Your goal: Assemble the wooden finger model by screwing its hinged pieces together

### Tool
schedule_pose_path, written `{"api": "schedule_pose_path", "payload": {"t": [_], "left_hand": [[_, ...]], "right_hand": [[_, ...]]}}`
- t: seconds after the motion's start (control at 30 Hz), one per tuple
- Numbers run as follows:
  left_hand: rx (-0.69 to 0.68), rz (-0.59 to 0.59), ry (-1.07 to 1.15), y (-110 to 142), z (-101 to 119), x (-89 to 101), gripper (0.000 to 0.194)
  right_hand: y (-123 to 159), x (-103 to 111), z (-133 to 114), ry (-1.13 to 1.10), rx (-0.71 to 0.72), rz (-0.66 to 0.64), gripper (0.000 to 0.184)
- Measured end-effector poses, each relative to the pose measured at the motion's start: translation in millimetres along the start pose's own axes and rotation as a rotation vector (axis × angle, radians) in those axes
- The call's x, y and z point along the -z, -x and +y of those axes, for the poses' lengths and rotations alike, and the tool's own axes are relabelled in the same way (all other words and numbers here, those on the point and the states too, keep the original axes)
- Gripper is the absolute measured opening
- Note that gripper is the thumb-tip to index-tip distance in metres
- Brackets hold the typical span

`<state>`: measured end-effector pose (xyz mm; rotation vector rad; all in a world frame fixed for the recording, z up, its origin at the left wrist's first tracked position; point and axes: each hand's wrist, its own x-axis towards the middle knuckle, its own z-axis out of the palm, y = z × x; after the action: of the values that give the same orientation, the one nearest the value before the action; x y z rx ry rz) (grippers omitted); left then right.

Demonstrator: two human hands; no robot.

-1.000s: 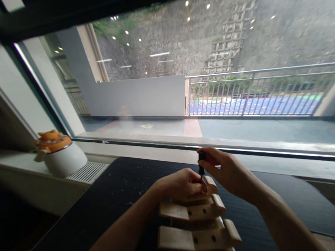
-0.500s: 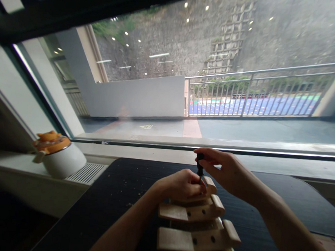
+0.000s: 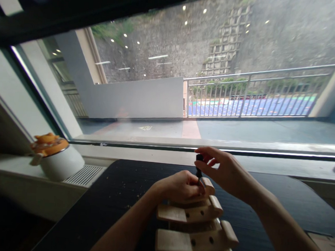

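1. Right grip (image 3: 220,168): pinching the black-handled screwdriver (image 3: 199,168), its tip pointing down toward the left grip.
2. Left grip (image 3: 182,187): bunched around that tip; I cannot tell what it grasps.
3. Wooden rack (image 3: 176,214): beneath and nearer than the left grip, on the black desk (image 3: 94,204).

A dark table (image 3: 118,187) spreads beneath the left hand (image 3: 182,185) and right hand (image 3: 224,170). Just beyond them, a pale sill (image 3: 143,154) runs below a wide, daylit window (image 3: 171,69). Outside, past the left hand, stands a white wall (image 3: 137,99); past the right, a metal railing (image 3: 244,94); farther off, a grey rocky slope (image 3: 167,31).
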<state>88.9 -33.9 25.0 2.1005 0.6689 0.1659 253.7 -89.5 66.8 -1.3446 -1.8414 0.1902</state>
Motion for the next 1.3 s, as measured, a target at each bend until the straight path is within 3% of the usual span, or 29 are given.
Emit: {"api": "schedule_pose_path", "payload": {"t": [0.17,0.5,0.9,1.3], "left_hand": [[-0.023,0.022,-0.042,0.6,-1.8,0.7,0.030],[-0.007,-0.001,-0.045,-0.2,-0.3,1.2,0.031],[-0.057,0.029,-0.073,-0.3,-4.4,-0.4,0.031],[0.013,0.008,-0.043,-0.7,-1.3,0.1,0.033]], "right_hand": [[-0.4,0.7,-0.7,-0.032,0.061,-0.014,0.022],[-1.7,-3.9,-0.8,0.012,-0.006,0.042,0.015],[1.8,1.7,-5.2,-0.065,0.050,-0.011,0.024],[-0.5,-2.9,-1.9,-0.015,0.004,0.040,0.018]]}}
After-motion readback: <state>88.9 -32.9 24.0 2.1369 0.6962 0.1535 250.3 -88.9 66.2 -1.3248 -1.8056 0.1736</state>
